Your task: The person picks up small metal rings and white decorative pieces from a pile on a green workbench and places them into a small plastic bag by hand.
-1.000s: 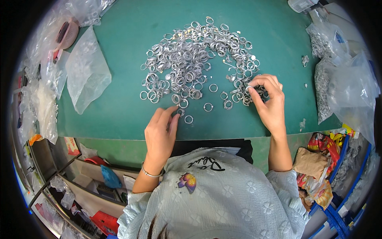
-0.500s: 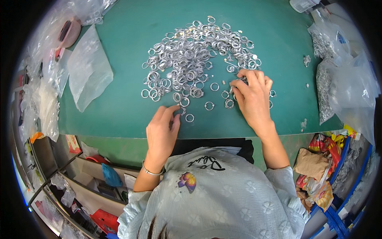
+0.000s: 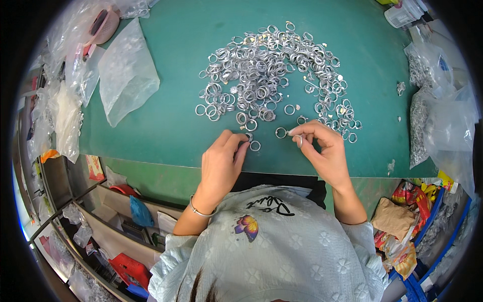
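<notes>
A heap of silver-coloured metal rings (image 3: pixel 261 70) lies spread in an arc on the green tabletop (image 3: pixel 176 131). My left hand (image 3: pixel 221 160) rests at the near side of the heap, thumb and fingers closed on a small ring (image 3: pixel 249 136) partly hidden by the fingertips. Right beside it lies a loose ring (image 3: pixel 255 146). Between thumb and fingers, my right hand (image 3: pixel 326 153) pinches a ring (image 3: pixel 300 141). Its index fingertip reaches the edge of another ring (image 3: pixel 281 133) on the table. A single ring (image 3: pixel 289 109) lies apart, farther back.
Clear plastic bags (image 3: pixel 128 75) and a pink basket (image 3: pixel 104 26) are at the left. On the right stand a bag of metal pieces (image 3: pixel 420 126) and a white tub (image 3: pixel 405 14). Small pale bits lie among the rings. Below the table's near edge are shelves (image 3: pixel 121 211).
My right hand has moved left and nearer from the right-hand rings, and a ring now shows in its pinch. The head view has shifted, moving the table scene rightward; my left hand stays by the small ring.
</notes>
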